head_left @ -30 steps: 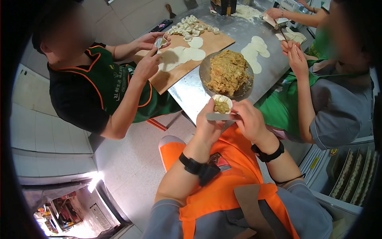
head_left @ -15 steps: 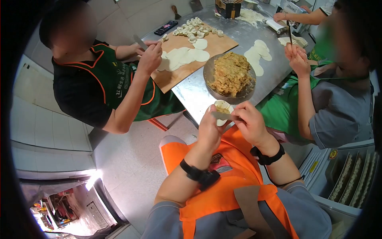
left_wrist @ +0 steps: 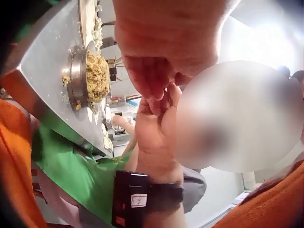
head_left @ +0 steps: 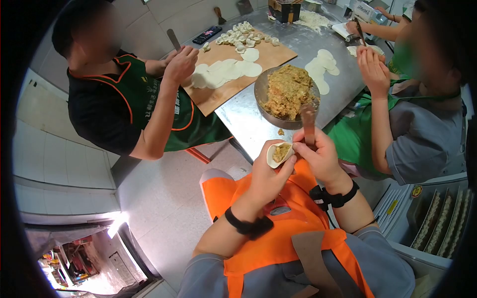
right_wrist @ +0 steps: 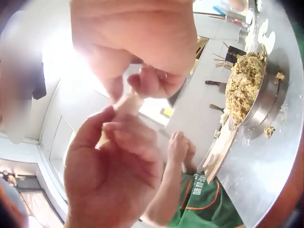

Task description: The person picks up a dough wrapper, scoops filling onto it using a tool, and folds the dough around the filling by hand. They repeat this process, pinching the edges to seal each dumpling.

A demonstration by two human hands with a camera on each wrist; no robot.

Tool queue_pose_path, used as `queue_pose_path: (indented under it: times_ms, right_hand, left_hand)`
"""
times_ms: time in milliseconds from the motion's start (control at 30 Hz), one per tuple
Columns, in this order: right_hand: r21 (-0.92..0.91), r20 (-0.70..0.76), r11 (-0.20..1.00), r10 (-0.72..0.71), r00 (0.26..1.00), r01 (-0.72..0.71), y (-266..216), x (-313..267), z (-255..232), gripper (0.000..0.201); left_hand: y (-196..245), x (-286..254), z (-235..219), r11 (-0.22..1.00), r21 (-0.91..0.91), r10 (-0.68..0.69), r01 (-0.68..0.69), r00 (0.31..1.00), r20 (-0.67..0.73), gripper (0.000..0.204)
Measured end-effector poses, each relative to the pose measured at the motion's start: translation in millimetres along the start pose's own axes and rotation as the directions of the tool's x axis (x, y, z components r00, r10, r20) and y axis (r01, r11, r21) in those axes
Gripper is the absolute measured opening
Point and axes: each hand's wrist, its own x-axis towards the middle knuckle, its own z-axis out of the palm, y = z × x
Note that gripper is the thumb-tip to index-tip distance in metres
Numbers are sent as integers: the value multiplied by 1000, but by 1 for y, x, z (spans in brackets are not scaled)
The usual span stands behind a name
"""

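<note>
A round dough wrapper (head_left: 272,157) with filling (head_left: 281,152) on it is held in my left hand (head_left: 268,175), its edges bending upward. My right hand (head_left: 320,155) grips a flat spatula (head_left: 308,124) that points up and away, while its thumb and finger touch the wrapper's right edge. Just beyond the hands stands a metal bowl heaped with filling (head_left: 289,89). In the right wrist view the left hand (right_wrist: 114,175) cups the pale wrapper (right_wrist: 128,105) from below, with the right hand (right_wrist: 137,42) over it. The left wrist view hides most of the wrapper behind the fingers.
A wooden board (head_left: 213,102) carries wrappers (head_left: 226,72) and folded dumplings (head_left: 243,36). More wrappers (head_left: 322,67) lie on the metal table (head_left: 243,119) right of the bowl. People sit at left and right, each holding a spatula. A phone (head_left: 207,35) lies behind the board.
The spatula has swung from lying across the wrapper to pointing up by the bowl. The wrapper has turned and its edges have bent up. The person at left has lifted a spatula higher.
</note>
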Motion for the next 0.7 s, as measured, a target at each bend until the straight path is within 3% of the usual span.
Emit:
queue_pose_path:
  times_ms: [100,200,233,333,433,533,633,700]
  right_hand:
    - [152,41,988,-32,999,26,-8,-1,4,10]
    - [164,144,980,89,986,-113,-3,-1,-4,9]
    - [112,103,992,52,993,-64,-7,-3,-1,8]
    - [-76,9,992,-96,995,97,-15,-8,8,7]
    - [-316,17,912,-272,962,263,-17,-9,9,9]
    - [-491,107,787,-372,922,375,-32,-13,8,11]
    - [-518,172,725,-431,886,454,-33,-14,5,12]
    - [-495,193,716,-461,866,492,-35,-12,5,13]
  left_hand:
    - [2,-4,0,988,-157,-1,3,1000,12,27]
    - [4,-6,2,967,-253,11,-8,1000,10,23]
    - [5,-6,3,965,-261,15,-13,1000,6,22]
    - [5,-3,1,982,51,182,-180,982,-46,21]
    - [16,-1,1,854,380,388,-355,921,-13,25]
    - [11,2,-3,831,351,443,-431,895,49,27]
    - [24,-5,-5,931,279,200,-236,968,153,31]
    - [39,-11,-3,993,114,9,-27,987,159,34]
